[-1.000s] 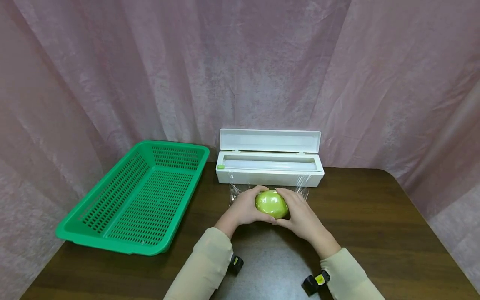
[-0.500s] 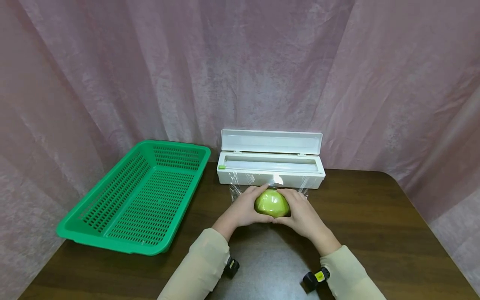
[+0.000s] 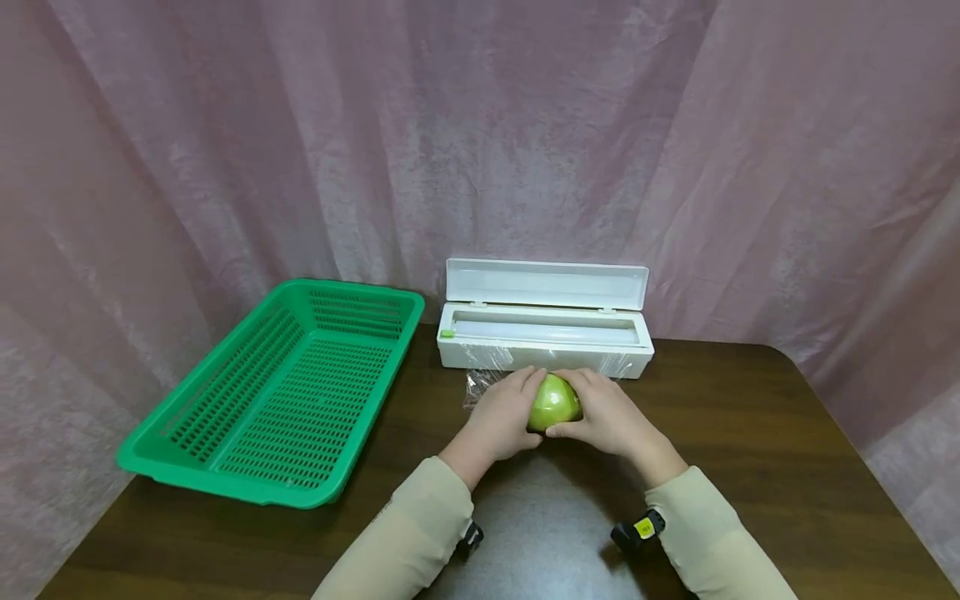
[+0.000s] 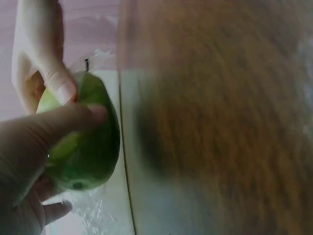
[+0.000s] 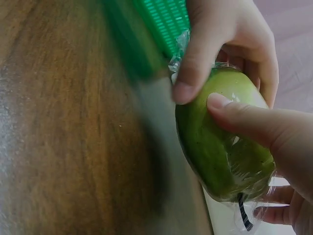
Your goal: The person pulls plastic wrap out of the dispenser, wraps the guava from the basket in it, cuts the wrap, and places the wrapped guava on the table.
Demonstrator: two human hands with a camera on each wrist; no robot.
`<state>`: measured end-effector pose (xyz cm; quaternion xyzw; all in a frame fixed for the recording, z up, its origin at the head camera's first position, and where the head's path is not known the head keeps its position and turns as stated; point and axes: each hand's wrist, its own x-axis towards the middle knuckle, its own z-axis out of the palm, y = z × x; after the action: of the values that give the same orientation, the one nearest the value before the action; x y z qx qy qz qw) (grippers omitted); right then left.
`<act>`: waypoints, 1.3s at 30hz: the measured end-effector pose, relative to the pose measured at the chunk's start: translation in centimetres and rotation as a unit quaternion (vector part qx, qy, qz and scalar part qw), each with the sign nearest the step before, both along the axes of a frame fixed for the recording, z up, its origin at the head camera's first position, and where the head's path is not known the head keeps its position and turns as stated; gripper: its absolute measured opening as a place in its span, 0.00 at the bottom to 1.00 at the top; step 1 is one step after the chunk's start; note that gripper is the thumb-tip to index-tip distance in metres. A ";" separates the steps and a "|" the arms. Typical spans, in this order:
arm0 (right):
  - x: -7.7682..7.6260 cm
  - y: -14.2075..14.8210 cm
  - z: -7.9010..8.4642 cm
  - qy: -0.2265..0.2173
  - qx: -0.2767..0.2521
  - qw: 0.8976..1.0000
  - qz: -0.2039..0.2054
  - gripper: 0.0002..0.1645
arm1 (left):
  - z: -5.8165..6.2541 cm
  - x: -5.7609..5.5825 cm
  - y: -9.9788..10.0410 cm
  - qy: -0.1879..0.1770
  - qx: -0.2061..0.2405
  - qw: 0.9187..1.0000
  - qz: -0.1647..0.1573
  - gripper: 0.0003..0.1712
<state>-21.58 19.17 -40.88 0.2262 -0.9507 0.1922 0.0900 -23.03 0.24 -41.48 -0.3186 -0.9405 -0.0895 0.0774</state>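
A green pear (image 3: 553,403) with a dark stem is held between both hands, just in front of a white cling film box (image 3: 546,354). My left hand (image 3: 504,419) grips it from the left, thumb on the near side and fingers over the far side. From the right, my right hand (image 3: 613,417) holds it in the same way, its thumb (image 5: 244,120) lying along the skin. Clear cling film (image 5: 261,198) clings to the pear around the stem end, and more film (image 3: 482,383) bunches by the box's front left. Fingers hide the pear's far side.
The box's lid (image 3: 546,285) stands raised, showing a film roll (image 3: 546,332) inside. A green plastic basket (image 3: 217,487) sits at the left of the brown wooden table (image 3: 750,467). A pink curtain (image 3: 525,125) hangs behind.
My left hand has shifted right and covers more of the pear. The pear has moved slightly right and turned a little. Both hands keep hold of it.
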 end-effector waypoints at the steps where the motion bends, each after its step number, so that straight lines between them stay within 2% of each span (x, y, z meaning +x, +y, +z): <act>1: -0.1 0.1 0.1 -0.002 -0.002 1.000 0.002 0.48 | -0.1 0.0 0.2 0.005 -0.018 1.000 0.009 0.58; 4: -0.2 0.1 0.4 -0.001 -0.008 1.000 0.008 0.48 | -0.2 0.0 0.9 0.026 -0.055 0.998 0.030 0.61; 7: -0.5 0.1 0.7 -0.002 -0.015 1.000 0.016 0.47 | -0.4 -0.1 1.2 0.040 -0.065 0.996 0.050 0.63; 10: -0.6 0.1 1.0 -0.011 -0.023 0.999 0.023 0.48 | -0.3 -0.3 1.5 0.059 -0.060 0.995 0.060 0.60; 15: -0.5 0.5 0.6 -0.019 -0.042 0.999 0.020 0.52 | -0.1 -0.8 1.6 0.081 -0.057 0.994 0.054 0.52; 19: 0.1 0.5 0.0 0.019 -0.020 0.999 0.017 0.56 | 0.2 -1.1 1.5 0.071 -0.067 0.994 0.050 0.52; 24: 0.5 -0.2 -0.7 0.102 0.046 0.994 0.014 0.58 | 0.8 -1.3 1.5 0.055 -0.059 0.996 0.044 0.54; 29: -0.2 -0.7 -0.9 0.142 0.041 0.989 0.023 0.59 | 1.3 -1.6 1.1 0.038 -0.021 0.998 0.037 0.55; 33: -0.7 -0.7 -1.0 0.150 0.014 0.988 0.036 0.58 | 1.3 -2.0 0.7 0.020 -0.001 0.999 0.028 0.53; 36: -1.0 -0.6 -1.1 0.136 -0.016 0.990 0.033 0.55 | 1.1 -2.1 0.5 0.001 0.019 1.000 0.025 0.52; 39: -1.0 -0.4 -1.1 0.111 -0.051 0.992 0.019 0.51 | 0.8 -2.1 0.3 -0.028 0.065 0.997 0.020 0.53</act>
<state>-22.57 18.77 -42.03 0.2591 -0.9194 0.2154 0.2030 -25.13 0.53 -40.64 -0.2911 -0.9407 -0.1579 0.0729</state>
